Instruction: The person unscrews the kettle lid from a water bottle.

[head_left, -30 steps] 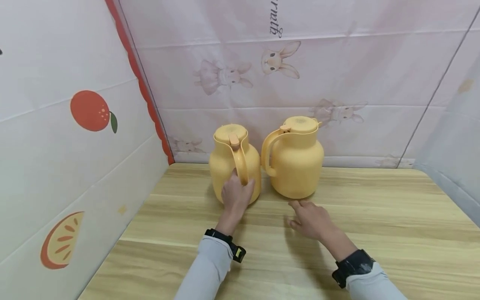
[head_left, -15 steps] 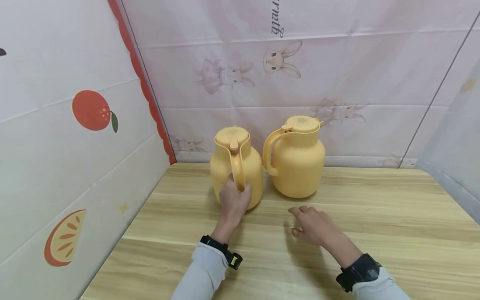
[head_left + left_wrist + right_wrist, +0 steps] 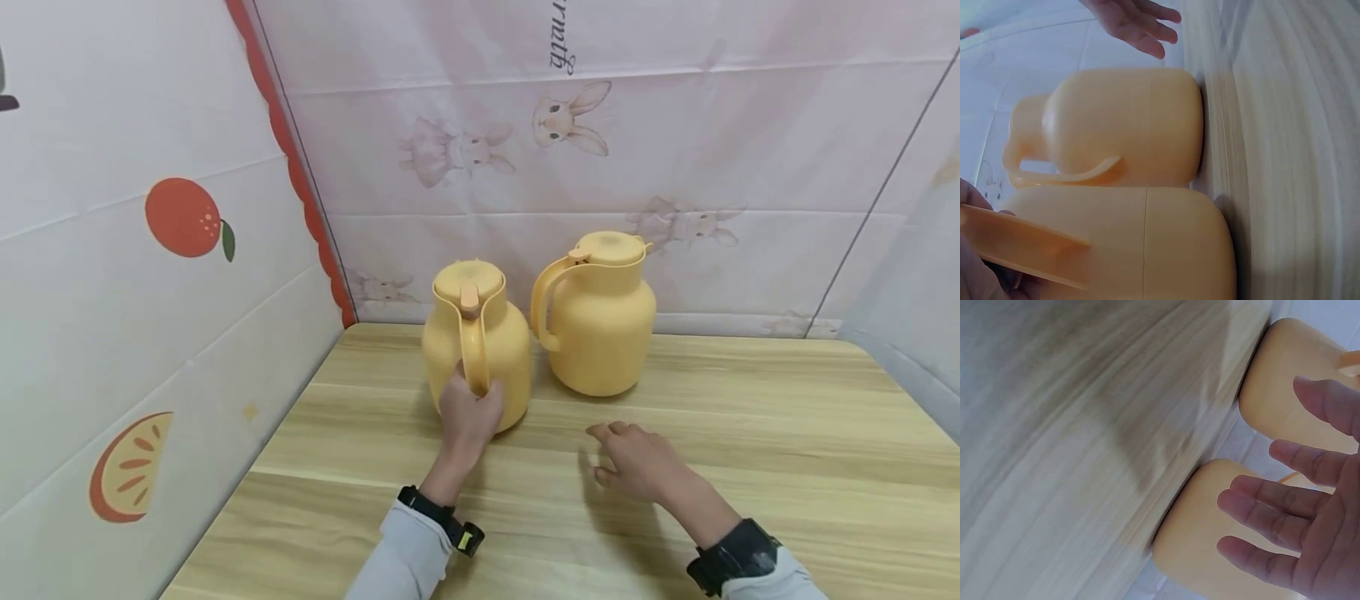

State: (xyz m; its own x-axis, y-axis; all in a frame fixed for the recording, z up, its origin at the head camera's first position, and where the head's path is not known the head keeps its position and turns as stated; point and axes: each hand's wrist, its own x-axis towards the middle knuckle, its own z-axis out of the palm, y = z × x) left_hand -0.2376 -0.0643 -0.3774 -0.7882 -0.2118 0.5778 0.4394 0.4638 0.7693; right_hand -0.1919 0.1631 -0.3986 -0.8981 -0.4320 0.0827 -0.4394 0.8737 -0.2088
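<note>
Two yellow thermos jugs with lids and loop handles stand upright on the wooden table. My left hand (image 3: pixel 469 415) grips the handle of the left thermos jug (image 3: pixel 513 358), whose handle faces me. In the left wrist view that handle (image 3: pixel 1035 247) runs between my thumb and fingers. The right thermos jug (image 3: pixel 603 333) stands slightly farther back, its handle turned to the left. My right hand (image 3: pixel 637 460) hovers over the table in front of the right jug, holding nothing. The right wrist view shows its fingers (image 3: pixel 1266 515) spread and loosely extended.
The wooden table (image 3: pixel 787 433) carries both jugs. Behind it hangs a pink wall sheet (image 3: pixel 465 67) with printed rabbits. A white sheet (image 3: pixel 75 308) with fruit prints closes off the left side, and a pale sheet (image 3: pixel 915 292) the right.
The left jug has slid a little toward me, with my left hand on its handle. My right hand has drawn back slightly from the right jug. The head view has shifted a little.
</note>
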